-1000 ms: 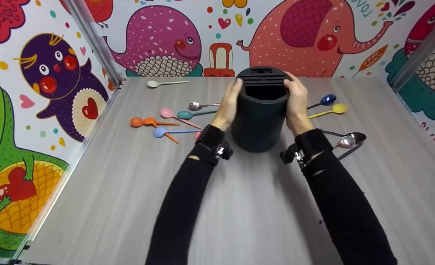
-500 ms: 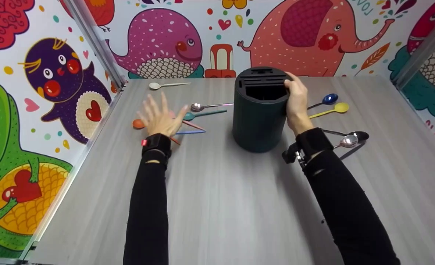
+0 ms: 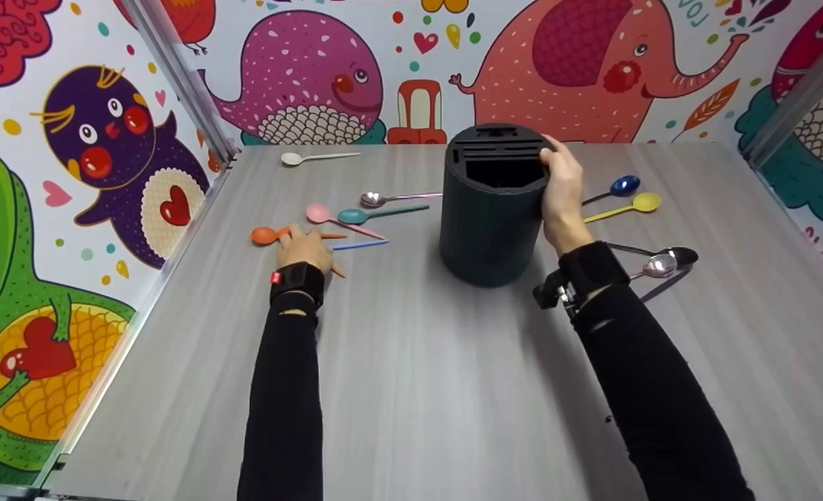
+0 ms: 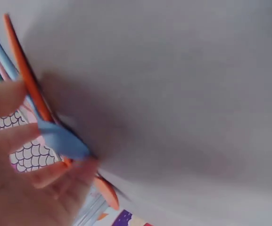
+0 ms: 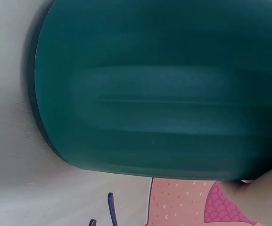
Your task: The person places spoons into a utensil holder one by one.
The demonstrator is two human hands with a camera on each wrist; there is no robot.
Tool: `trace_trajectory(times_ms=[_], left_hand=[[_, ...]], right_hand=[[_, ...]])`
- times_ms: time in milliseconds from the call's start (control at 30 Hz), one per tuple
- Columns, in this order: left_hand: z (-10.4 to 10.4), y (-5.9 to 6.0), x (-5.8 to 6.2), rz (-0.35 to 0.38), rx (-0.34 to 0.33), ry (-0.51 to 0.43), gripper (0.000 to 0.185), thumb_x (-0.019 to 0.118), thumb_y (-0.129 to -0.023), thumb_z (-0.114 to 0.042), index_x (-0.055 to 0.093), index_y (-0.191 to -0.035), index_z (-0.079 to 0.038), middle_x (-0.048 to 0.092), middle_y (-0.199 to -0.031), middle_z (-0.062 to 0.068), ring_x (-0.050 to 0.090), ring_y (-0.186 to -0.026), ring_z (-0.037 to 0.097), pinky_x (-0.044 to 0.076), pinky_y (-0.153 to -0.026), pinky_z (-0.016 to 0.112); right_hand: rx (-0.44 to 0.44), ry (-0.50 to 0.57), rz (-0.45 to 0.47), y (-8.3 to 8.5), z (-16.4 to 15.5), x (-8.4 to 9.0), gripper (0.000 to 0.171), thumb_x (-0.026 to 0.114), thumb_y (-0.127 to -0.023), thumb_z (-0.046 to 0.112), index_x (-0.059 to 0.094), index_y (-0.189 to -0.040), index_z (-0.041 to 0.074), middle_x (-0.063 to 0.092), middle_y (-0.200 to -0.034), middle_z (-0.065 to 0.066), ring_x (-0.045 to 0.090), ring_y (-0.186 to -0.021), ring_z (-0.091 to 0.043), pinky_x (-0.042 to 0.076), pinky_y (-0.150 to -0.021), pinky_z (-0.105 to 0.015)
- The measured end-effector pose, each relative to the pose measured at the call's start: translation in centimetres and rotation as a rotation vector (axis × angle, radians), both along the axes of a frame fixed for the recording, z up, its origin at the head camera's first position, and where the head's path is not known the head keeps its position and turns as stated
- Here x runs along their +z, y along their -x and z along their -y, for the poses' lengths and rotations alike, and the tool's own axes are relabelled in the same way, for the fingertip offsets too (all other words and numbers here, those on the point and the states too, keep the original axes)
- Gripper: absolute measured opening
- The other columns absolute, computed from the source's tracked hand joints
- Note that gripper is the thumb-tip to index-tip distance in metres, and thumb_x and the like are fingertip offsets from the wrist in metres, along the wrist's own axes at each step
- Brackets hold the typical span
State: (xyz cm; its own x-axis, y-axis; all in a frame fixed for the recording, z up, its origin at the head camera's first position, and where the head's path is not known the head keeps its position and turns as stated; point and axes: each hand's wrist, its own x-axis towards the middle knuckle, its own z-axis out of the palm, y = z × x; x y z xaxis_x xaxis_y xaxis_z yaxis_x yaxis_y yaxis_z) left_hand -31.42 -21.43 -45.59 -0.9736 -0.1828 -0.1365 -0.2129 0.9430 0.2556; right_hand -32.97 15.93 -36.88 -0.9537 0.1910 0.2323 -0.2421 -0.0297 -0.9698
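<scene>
A dark green cylindrical utensil holder (image 3: 491,229), its black top slotted, stands upright on the table. My right hand (image 3: 563,198) holds its right side near the rim; in the right wrist view the holder (image 5: 150,117) fills most of the picture. At the left, my left hand (image 3: 305,250) is down among several spoons with bent, parted fingers. In the left wrist view, a thumb touches an orange handle (image 4: 32,89), and other fingertips lie beside the bowl of a blue spoon (image 4: 62,141). An orange spoon (image 3: 264,236) lies just left of that hand.
Pink (image 3: 318,213), teal (image 3: 352,216), silver (image 3: 372,200) and white (image 3: 291,159) spoons lie left of the holder. Right of it are dark blue (image 3: 625,185), yellow (image 3: 646,202), silver (image 3: 660,265) and black (image 3: 688,257) spoons. Printed panels enclose the table's back and sides.
My left hand has let go of the holder's left side, moved left with spread fingers, and come down onto the orange and blue spoons. My right hand and the holder stay put.
</scene>
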Motion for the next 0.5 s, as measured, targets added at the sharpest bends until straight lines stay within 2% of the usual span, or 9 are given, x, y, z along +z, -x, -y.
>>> trace_trajectory(times_ms=[133, 267, 400, 500], left_hand=[[0.2, -0.2, 0.2, -0.078, -0.021, -0.032, 0.041, 0.066, -0.09, -0.009, 0.061, -0.129, 0.003, 0.044, -0.134, 0.032, 0.04, -0.128, 0.053, 0.043, -0.101, 0.06], [0.6, 0.0, 0.4, -0.125, -0.017, -0.097, 0.038, 0.07, -0.081, -0.01, 0.066, -0.117, 0.002, 0.054, -0.124, 0.029, 0.046, -0.12, 0.047, 0.044, -0.099, 0.057], [0.8, 0.3, 1.3, -0.2, 0.026, -0.254, 0.033, 0.073, -0.079, -0.014, 0.072, -0.109, 0.0, 0.067, -0.114, 0.022, 0.056, -0.11, 0.04, 0.047, -0.094, 0.048], [0.5, 0.6, 2.1, -0.246, 0.057, -0.411, 0.031, 0.07, -0.08, -0.01, 0.075, -0.109, -0.001, 0.07, -0.116, 0.018, 0.061, -0.105, 0.034, 0.048, -0.086, 0.04]], right_hand=[[-0.006, -0.01, -0.007, -0.1, 0.0, -0.1, 0.047, 0.032, -0.105, 0.018, 0.054, -0.145, 0.005, 0.056, -0.141, -0.01, 0.048, -0.126, -0.018, 0.035, -0.11, -0.028], [-0.001, -0.018, -0.016, -0.1, 0.1, -0.2, 0.046, 0.032, -0.105, 0.018, 0.054, -0.144, 0.004, 0.057, -0.139, -0.011, 0.048, -0.125, -0.018, 0.035, -0.11, -0.028], [-0.007, -0.017, -0.016, -0.2, 0.0, -0.2, 0.047, 0.032, -0.106, 0.019, 0.053, -0.145, 0.005, 0.056, -0.14, -0.01, 0.048, -0.126, -0.018, 0.035, -0.11, -0.028], [-0.011, -0.017, -0.007, -0.2, 0.0, -0.1, 0.047, 0.032, -0.106, 0.019, 0.053, -0.145, 0.006, 0.056, -0.141, -0.01, 0.047, -0.126, -0.018, 0.035, -0.11, -0.028]])
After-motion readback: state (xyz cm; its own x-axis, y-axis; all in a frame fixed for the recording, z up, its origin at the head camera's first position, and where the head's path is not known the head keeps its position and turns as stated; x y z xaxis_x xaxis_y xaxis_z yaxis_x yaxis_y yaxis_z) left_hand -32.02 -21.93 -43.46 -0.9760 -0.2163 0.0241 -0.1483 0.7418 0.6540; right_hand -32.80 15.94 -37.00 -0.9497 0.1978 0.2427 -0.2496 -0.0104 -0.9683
